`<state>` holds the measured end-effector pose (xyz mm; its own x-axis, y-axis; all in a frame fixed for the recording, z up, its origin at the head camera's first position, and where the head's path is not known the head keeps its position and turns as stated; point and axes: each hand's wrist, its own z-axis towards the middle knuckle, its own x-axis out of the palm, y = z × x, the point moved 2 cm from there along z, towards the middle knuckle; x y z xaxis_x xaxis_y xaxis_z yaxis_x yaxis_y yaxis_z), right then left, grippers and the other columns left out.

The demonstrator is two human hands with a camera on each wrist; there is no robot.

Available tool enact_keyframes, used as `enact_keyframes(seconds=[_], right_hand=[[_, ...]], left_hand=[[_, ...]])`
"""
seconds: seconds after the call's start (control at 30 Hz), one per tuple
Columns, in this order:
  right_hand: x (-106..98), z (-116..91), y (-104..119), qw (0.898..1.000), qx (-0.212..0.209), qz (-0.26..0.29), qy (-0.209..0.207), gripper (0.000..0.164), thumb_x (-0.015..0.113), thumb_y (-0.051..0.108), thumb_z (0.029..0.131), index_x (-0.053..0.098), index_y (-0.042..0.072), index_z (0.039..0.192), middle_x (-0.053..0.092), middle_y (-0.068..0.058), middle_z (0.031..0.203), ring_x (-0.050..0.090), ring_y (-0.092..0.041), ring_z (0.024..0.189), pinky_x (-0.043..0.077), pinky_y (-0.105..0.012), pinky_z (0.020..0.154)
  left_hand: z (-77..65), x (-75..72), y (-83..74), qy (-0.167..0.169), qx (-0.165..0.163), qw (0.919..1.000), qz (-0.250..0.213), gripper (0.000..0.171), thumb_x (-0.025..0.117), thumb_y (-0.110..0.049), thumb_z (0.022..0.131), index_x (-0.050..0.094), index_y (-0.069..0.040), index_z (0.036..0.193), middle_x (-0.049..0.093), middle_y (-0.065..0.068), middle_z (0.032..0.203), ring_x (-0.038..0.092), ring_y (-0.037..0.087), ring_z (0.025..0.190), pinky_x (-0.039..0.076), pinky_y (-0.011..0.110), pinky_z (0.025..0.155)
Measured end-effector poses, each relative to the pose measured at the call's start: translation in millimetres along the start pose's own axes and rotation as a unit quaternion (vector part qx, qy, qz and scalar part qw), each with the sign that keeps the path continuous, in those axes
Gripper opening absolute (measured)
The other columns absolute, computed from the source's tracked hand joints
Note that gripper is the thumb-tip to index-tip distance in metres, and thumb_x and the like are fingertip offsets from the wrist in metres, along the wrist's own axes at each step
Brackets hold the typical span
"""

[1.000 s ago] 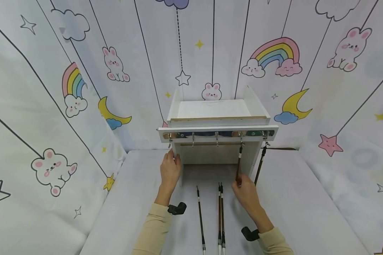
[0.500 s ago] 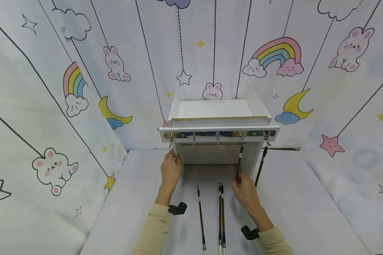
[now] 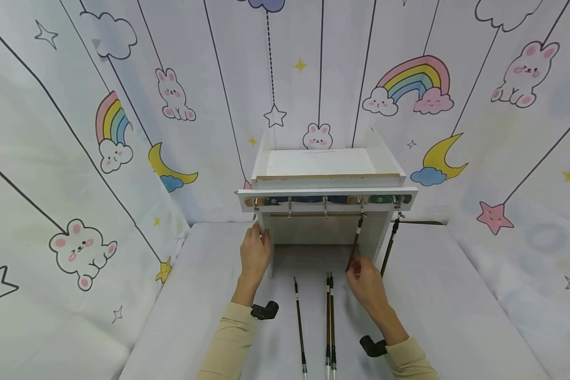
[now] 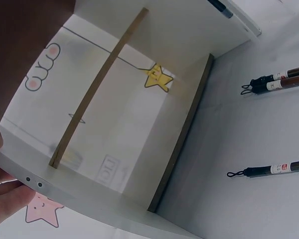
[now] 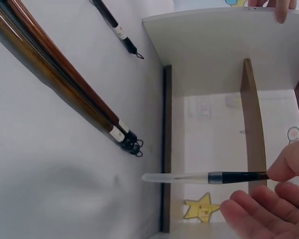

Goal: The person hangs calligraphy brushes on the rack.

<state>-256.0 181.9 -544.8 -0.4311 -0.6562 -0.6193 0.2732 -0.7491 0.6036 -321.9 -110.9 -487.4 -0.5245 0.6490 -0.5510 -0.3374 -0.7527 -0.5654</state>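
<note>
A white shelf unit with a metal hook rail along its front stands at the back of the table. My left hand grips the edge of its left side panel; in the left wrist view the fingers wrap round that edge. From a hook at the right hangs a brown calligraphy brush, slightly tilted. My right hand pinches this brush low on its handle. In the right wrist view its capped tip points away from the thumb, and the other fingers are loosely bent.
A second, dark brush hangs from the rightmost hook. On the white table lie a single dark brush and a pair of brushes side by side, loops toward the shelf. A cartoon-printed curtain surrounds the table.
The right hand's fingers have shifted slightly on the hanging brush, whose lower end now shows left of the hand. The left hand keeps its hold on the shelf.
</note>
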Motion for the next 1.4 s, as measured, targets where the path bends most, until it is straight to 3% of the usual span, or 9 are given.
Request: enact_keyframes(seconds=[0.2, 0.4, 0.53, 0.73, 0.97, 1.4], right_hand=[[-3.1, -9.1, 2.1, 1.0, 0.021, 0.013, 0.009, 0.03, 0.065, 0.002, 0.087, 0.062, -0.008, 0.115, 0.069, -0.015, 0.093, 0.069, -0.025, 0.082, 0.058, -0.034, 0.068], [-7.3, -22.4, 10.1, 0.999, 0.028, -0.006, 0.017, 0.027, 0.067, 0.001, 0.085, 0.064, -0.007, 0.11, 0.068, -0.01, 0.086, 0.064, -0.018, 0.076, 0.053, -0.028, 0.063], [-7.4, -34.0, 17.0, 0.998, 0.038, -0.016, 0.046, 0.025, 0.069, 0.001, 0.085, 0.066, -0.007, 0.108, 0.065, -0.007, 0.081, 0.06, -0.013, 0.071, 0.049, -0.024, 0.058], [-3.8, -51.2, 25.8, 0.992, 0.075, -0.022, 0.099, 0.026, 0.071, 0.008, 0.086, 0.066, -0.004, 0.109, 0.06, -0.003, 0.078, 0.054, -0.009, 0.067, 0.045, -0.02, 0.055], [2.3, -66.3, 29.7, 0.988, 0.096, -0.026, 0.122, 0.026, 0.07, 0.008, 0.086, 0.066, -0.004, 0.108, 0.06, -0.001, 0.076, 0.052, -0.007, 0.063, 0.042, -0.02, 0.052], [21.4, -88.9, 17.3, 0.972, 0.156, -0.019, 0.174, 0.028, 0.069, 0.01, 0.084, 0.066, -0.005, 0.108, 0.058, 0.001, 0.075, 0.049, -0.008, 0.062, 0.041, -0.022, 0.053]], left_hand=[[0.7, 0.7, -0.3, -0.01, 0.011, 0.9999, 0.004, 0.032, 0.06, -0.009, 0.098, 0.058, 0.01, 0.124, 0.065, 0.024, 0.09, 0.069, 0.034, 0.071, 0.056, 0.044, 0.057], [0.2, 0.2, -1.0, -0.016, 0.007, 0.9998, 0.005, 0.033, 0.061, -0.009, 0.097, 0.058, 0.011, 0.123, 0.065, 0.026, 0.091, 0.069, 0.037, 0.073, 0.056, 0.048, 0.058], [0.2, 0.1, -0.4, -0.016, 0.005, 0.9998, 0.006, 0.032, 0.06, -0.008, 0.097, 0.058, 0.011, 0.123, 0.065, 0.026, 0.091, 0.069, 0.038, 0.072, 0.056, 0.048, 0.057], [1.0, 0.6, 0.3, -0.019, 0.008, 0.9998, 0.009, 0.032, 0.061, -0.009, 0.097, 0.058, 0.01, 0.123, 0.065, 0.025, 0.091, 0.069, 0.037, 0.072, 0.056, 0.048, 0.058], [0.8, 0.6, -0.4, -0.018, 0.009, 0.9998, 0.006, 0.032, 0.061, -0.008, 0.097, 0.058, 0.01, 0.122, 0.066, 0.027, 0.093, 0.07, 0.04, 0.076, 0.056, 0.051, 0.06], [0.2, -0.5, -1.4, -0.023, 0.011, 0.9996, 0.008, 0.031, 0.062, -0.008, 0.096, 0.059, 0.01, 0.122, 0.065, 0.025, 0.09, 0.069, 0.038, 0.073, 0.056, 0.05, 0.059]])
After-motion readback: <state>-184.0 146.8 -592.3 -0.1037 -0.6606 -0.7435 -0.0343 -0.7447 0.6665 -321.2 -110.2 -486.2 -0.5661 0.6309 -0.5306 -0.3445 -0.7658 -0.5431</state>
